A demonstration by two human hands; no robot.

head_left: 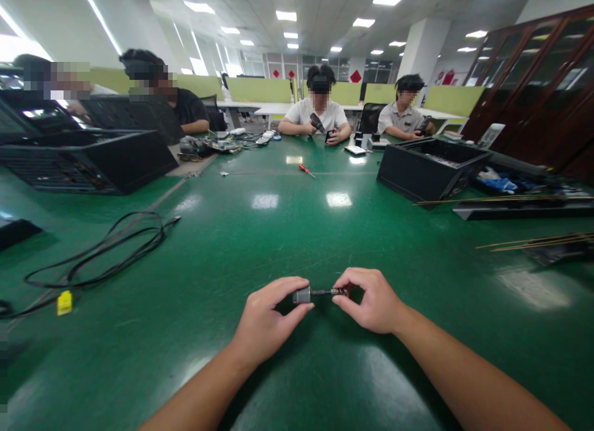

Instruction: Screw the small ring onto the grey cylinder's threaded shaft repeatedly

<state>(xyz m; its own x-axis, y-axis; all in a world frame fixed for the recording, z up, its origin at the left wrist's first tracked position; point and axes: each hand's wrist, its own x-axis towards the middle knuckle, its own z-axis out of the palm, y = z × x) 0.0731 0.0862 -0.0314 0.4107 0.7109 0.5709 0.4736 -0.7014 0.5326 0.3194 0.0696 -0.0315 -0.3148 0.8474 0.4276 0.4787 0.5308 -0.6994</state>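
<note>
Just above the green table, both hands hold a small motor with a long shaft (320, 292). Its short grey cylindrical body is pinched between the thumb and fingers of my left hand (271, 316). A thin dark shaft runs from that body to the right. At the far end of the shaft, the thumb and fingers of my right hand (371, 301) close around a ribbed, dark reddish part. Fingers partly cover this end, so its full shape is hidden. The piece lies roughly level between the two hands.
The green table (223, 233) bears a black cable (116, 245) with a yellow tag (64, 303) at left. An orange screwdriver (304, 169) lies farther off. Black computer cases (413, 174) stand on both sides, with thin rods (538, 240) at right. Several people sit around the table.
</note>
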